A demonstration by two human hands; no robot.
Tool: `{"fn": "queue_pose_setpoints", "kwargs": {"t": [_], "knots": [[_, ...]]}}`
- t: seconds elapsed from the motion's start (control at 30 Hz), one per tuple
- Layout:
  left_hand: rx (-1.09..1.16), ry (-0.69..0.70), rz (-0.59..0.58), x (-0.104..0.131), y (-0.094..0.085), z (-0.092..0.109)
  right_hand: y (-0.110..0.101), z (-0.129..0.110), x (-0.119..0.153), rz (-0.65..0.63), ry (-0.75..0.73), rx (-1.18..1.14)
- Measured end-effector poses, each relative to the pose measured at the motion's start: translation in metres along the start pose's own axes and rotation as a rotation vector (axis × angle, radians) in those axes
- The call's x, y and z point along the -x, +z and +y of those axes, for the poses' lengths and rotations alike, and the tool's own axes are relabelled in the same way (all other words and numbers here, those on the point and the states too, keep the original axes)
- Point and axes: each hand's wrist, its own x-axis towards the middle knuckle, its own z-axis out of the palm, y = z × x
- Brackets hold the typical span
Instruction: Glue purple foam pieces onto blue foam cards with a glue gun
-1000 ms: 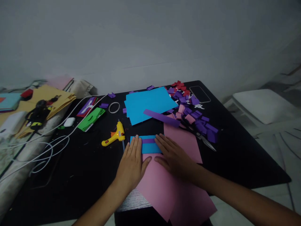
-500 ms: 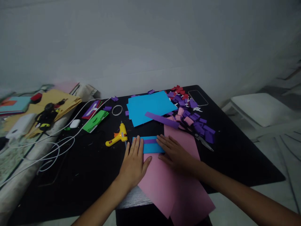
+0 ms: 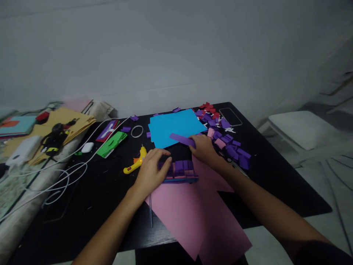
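My left hand [image 3: 153, 165] is curled around the left end of a blue paper piece [image 3: 180, 180], thumb and forefinger bent. Rows of folded purple paper pieces [image 3: 183, 165], with some pink, cover the face turned up. My right hand [image 3: 204, 149] pinches the right end of a flat purple paper strip [image 3: 179, 138], which lies over the blue sheets [image 3: 176, 125]. Pink paper sheets [image 3: 176, 206] lie beneath the blue piece, reaching past the table's front edge. Scissors [image 3: 241, 169] are mostly hidden by my right forearm.
A yellow glue gun [image 3: 135, 166] lies beside my left hand, with a thin stick [image 3: 150, 211] nearer me. Green folded paper [image 3: 112, 143], white cables [image 3: 85, 160] and a ring [image 3: 137, 131] are leftward. Purple paper scraps [image 3: 234, 149] and a phone-like outline [image 3: 231, 116] are rightward.
The blue piece has been turned over, from its flat side with a purple band to its folded pieces. My right hand has moved up and away from it onto the purple strip.
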Motion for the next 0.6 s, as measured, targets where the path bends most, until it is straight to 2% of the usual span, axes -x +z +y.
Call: {"fn": "queue_pose_setpoints", "kwargs": {"t": [0.17,0.4,0.5,0.6], "knots": [[-0.004,0.208,0.188,0.014,0.001,0.002,0.001,-0.007,0.004,0.019,0.032,0.02],[-0.056,0.213,0.186,0.015,0.007,-0.015,-0.009,-0.009,0.006,0.142,0.031,-0.095],[-0.143,0.147,0.142,0.013,0.018,-0.026,-0.017,-0.011,0.006,0.194,0.083,-0.297],[-0.247,0.071,0.057,0.012,0.031,-0.037,-0.032,-0.016,0.008,0.209,0.217,-0.719]]}}
